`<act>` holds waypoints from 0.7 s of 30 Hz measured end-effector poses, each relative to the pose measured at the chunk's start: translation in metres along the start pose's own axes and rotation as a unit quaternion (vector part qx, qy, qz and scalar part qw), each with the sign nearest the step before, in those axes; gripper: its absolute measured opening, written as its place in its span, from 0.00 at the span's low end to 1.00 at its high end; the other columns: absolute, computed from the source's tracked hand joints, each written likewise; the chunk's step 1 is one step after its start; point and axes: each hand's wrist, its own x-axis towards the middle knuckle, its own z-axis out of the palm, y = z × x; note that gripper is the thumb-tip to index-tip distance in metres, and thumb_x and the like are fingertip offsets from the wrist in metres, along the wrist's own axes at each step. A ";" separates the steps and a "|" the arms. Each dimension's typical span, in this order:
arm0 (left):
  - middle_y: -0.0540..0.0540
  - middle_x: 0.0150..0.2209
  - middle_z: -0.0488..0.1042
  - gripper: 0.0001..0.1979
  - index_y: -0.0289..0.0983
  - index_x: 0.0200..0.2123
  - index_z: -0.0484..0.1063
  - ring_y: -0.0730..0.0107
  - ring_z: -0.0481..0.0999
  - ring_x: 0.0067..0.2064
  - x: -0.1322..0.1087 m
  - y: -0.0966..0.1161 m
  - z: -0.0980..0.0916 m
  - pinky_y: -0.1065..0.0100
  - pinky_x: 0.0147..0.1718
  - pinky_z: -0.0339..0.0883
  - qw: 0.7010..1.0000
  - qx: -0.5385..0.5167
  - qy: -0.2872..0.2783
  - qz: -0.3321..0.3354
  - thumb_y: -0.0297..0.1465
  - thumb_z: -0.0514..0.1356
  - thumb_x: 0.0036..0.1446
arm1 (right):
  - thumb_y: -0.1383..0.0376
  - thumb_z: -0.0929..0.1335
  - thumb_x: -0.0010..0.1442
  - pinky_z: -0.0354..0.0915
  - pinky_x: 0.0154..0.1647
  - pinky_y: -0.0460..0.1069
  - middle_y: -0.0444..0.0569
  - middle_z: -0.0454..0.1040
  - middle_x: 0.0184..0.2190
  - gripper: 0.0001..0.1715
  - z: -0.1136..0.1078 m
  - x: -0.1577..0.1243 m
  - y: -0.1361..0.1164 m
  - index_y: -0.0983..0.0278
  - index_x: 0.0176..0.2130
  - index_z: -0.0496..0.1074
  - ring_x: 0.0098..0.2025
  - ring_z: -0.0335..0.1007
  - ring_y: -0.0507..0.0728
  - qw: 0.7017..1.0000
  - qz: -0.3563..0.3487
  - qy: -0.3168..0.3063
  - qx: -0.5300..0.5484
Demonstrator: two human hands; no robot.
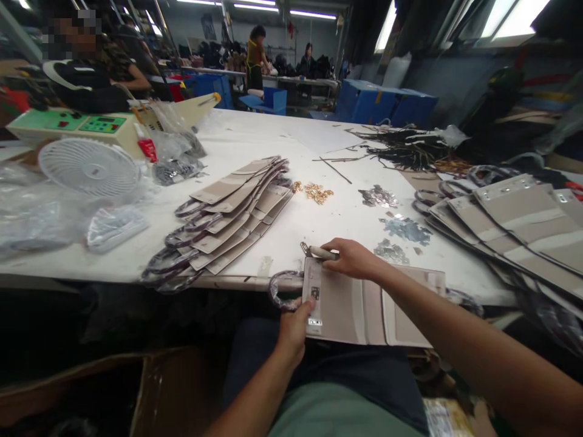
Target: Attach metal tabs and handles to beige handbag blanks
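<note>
A beige handbag panel (pixel 339 309) lies over the table's front edge, with a plastic-wrapped handle (pixel 273 290) at its left end. My left hand (pixel 292 331) is closed on the panel's left edge, its thumb beside a small dark metal piece (pixel 314 292). A shiny metal plate (pixel 314 323) sits just below that thumb. My right hand (pixel 353 258) is closed around a hand tool (pixel 322 252) with a pale handle and a metal loop at its tip. The tool is at the panel's top left corner; whether it touches the panel I cannot tell.
Stacked beige panels (pixel 228 212) lie left, more panels (pixel 505 212) right. Gold fittings (pixel 317 193) and silver metal pieces (pixel 405 229) lie in piles on the white table (pixel 264 136). Dark strips (pixel 405 149) lie behind. A white fan (pixel 88 167) stands left; people work farther back.
</note>
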 end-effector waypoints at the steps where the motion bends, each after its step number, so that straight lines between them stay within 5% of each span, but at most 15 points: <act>1: 0.39 0.34 0.85 0.25 0.31 0.40 0.83 0.52 0.85 0.37 0.000 0.001 0.002 0.60 0.39 0.78 1.000 -0.003 0.005 -0.003 0.41 0.76 0.40 | 0.65 0.73 0.57 0.70 0.54 0.53 0.55 0.80 0.51 0.24 0.000 -0.008 0.002 0.62 0.53 0.80 0.51 0.77 0.63 0.999 -0.026 0.031 0.008; 5: 0.40 0.33 0.85 0.21 0.31 0.40 0.83 0.55 0.84 0.35 -0.002 0.004 0.013 0.63 0.35 0.77 0.999 -0.031 0.024 -0.008 0.37 0.75 0.43 | 0.69 0.71 0.60 0.69 0.58 0.54 0.53 0.79 0.52 0.21 -0.002 -0.044 0.001 0.60 0.53 0.79 0.54 0.76 0.61 0.988 -0.100 0.086 0.083; 9: 0.41 0.31 0.84 0.21 0.30 0.40 0.83 0.58 0.83 0.31 -0.001 0.008 0.026 0.64 0.31 0.76 0.997 -0.061 0.048 -0.022 0.35 0.74 0.41 | 0.65 0.73 0.61 0.73 0.43 0.51 0.49 0.83 0.42 0.13 -0.004 -0.074 -0.007 0.60 0.48 0.79 0.41 0.79 0.58 0.981 -0.037 0.156 0.105; 12: 0.42 0.31 0.84 0.20 0.30 0.40 0.83 0.60 0.83 0.30 0.001 0.010 0.032 0.65 0.31 0.76 0.996 -0.061 0.054 -0.022 0.34 0.73 0.42 | 0.62 0.74 0.61 0.71 0.36 0.50 0.48 0.83 0.38 0.16 -0.001 -0.081 -0.009 0.60 0.49 0.78 0.34 0.77 0.56 0.978 -0.006 0.187 0.093; 16: 0.42 0.32 0.84 0.20 0.31 0.40 0.83 0.60 0.83 0.30 0.001 0.011 0.035 0.65 0.32 0.76 0.997 -0.057 0.052 -0.010 0.33 0.73 0.42 | 0.61 0.75 0.58 0.71 0.43 0.52 0.50 0.83 0.41 0.14 0.010 -0.071 -0.008 0.60 0.45 0.79 0.40 0.78 0.59 0.968 -0.015 0.219 0.123; 19: 0.42 0.31 0.84 0.19 0.31 0.39 0.83 0.59 0.83 0.32 0.002 0.012 0.035 0.64 0.33 0.76 0.997 -0.055 0.044 -0.006 0.33 0.72 0.41 | 0.56 0.75 0.61 0.70 0.39 0.51 0.49 0.81 0.37 0.12 0.026 -0.055 -0.012 0.61 0.39 0.76 0.37 0.77 0.58 0.917 0.035 0.261 0.299; 21: 0.42 0.31 0.84 0.18 0.30 0.38 0.83 0.58 0.83 0.31 0.002 0.011 0.035 0.64 0.33 0.77 0.997 -0.059 0.041 -0.006 0.32 0.72 0.41 | 0.53 0.73 0.63 0.69 0.35 0.50 0.44 0.77 0.30 0.14 0.039 -0.044 -0.018 0.60 0.35 0.72 0.31 0.74 0.55 0.834 0.042 0.291 0.466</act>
